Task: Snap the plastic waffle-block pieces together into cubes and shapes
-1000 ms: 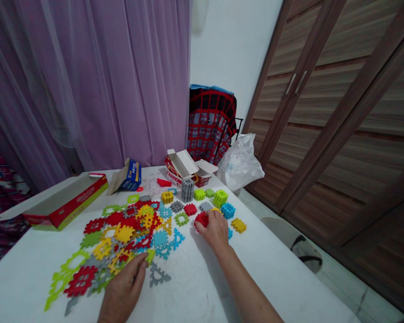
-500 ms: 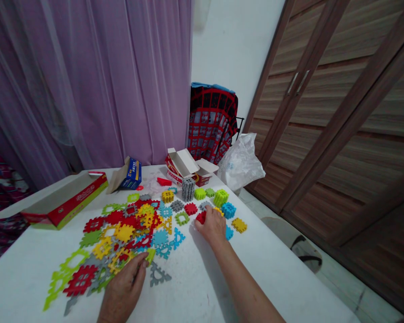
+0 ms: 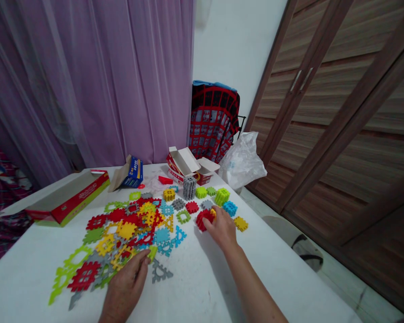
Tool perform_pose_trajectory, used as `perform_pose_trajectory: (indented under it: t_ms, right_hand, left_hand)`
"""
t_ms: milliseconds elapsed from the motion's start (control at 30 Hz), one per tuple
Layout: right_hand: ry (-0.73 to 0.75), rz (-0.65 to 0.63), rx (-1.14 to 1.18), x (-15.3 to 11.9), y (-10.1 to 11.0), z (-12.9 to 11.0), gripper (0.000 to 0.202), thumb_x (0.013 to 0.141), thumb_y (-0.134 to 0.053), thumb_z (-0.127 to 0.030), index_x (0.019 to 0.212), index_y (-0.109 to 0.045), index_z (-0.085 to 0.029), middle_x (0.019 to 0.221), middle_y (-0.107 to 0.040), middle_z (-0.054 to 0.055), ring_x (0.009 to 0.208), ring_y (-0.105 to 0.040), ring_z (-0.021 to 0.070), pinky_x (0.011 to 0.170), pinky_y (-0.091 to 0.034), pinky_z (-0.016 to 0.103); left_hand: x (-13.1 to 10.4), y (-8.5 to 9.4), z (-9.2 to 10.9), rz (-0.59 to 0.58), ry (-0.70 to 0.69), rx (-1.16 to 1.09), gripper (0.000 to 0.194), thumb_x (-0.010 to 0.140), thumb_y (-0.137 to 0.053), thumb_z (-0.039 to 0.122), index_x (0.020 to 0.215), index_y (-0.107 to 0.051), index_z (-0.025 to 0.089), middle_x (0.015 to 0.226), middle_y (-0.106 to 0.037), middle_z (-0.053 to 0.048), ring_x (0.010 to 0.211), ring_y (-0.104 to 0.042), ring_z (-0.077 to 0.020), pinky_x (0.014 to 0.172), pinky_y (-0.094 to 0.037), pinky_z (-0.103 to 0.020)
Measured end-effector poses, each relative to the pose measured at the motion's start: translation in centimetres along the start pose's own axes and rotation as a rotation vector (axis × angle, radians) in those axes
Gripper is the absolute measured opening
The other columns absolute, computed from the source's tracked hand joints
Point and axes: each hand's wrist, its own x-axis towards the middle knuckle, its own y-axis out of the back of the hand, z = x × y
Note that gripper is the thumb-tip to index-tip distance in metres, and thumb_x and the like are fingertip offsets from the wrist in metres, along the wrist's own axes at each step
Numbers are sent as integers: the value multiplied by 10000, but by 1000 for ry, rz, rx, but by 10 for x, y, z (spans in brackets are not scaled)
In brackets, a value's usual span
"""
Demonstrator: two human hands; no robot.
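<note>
My left hand (image 3: 127,281) is closed in a pinch on a lime green toothed building piece (image 3: 152,253), just in front of the mixed heap of plastic building pieces (image 3: 126,230). Beside its fingertips lies a grey triangular piece (image 3: 160,272). At the right, my right hand (image 3: 223,226) curls its fingers over a yellow building piece (image 3: 213,212), largely hidden under them. The thumb rests by a red stack of pieces (image 3: 202,220), touching or very close to it. Around this hand sit a grey piece (image 3: 206,205), a blue stack (image 3: 230,207) and a flat yellow piece (image 3: 241,224).
A tall grey stack (image 3: 189,188) stands behind, near several lime and yellow stacks. Opened boxes, one red and green (image 3: 70,204), one blue (image 3: 133,172) and one red and white (image 3: 182,166), line the table's back. A white plastic bag (image 3: 242,162) bulges beyond the right edge.
My right hand has shifted right, off the red stack and onto the yellow piece, uncovering the red stack. My left hand keeps its pinch on the lime green piece. The view has shifted slightly.
</note>
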Motion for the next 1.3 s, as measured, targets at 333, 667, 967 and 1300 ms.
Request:
perform_pose_trajectory:
  t_ms: [333,667,967,1300]
  right_hand:
    - [100,140,72,-15,-11,35,322,800,-484,-127,1054,-673,-189,1050,-694,74,998,-579,228,885,-418,349]
    - [50,-91,-64,-11,-2,6,511,783,-655,-411,1235,-581,-184,1201,-649,108,1100,-553,278,893,-376,363]
    - [-9,-71,-109,-11,-10,-2,411,843,-612,-395,1199,-606,-191,1136,-672,101,1063,-566,253,880,-366,335]
    - [-56,-111,-143,-11,-9,-7,499,821,-613,-446,1243,-585,-182,1191,-662,119,1099,-566,276,872,-385,357]
  left_hand:
    - [4,4,4,22,-53,15,326,951,-433,456,990,-686,254,837,-797,33,654,-750,-127,626,-575,-145]
    - [2,3,0,-20,-14,-15,277,921,-477,429,1003,-676,254,859,-798,29,673,-753,-132,623,-576,-151]
    - [2,2,2,7,-25,-19,303,930,-458,444,1007,-678,250,866,-798,21,655,-749,-133,647,-582,-164]
    - [0,1,0,-30,37,-32,279,911,-481,433,995,-693,272,859,-798,28,690,-754,-146,679,-587,-181]
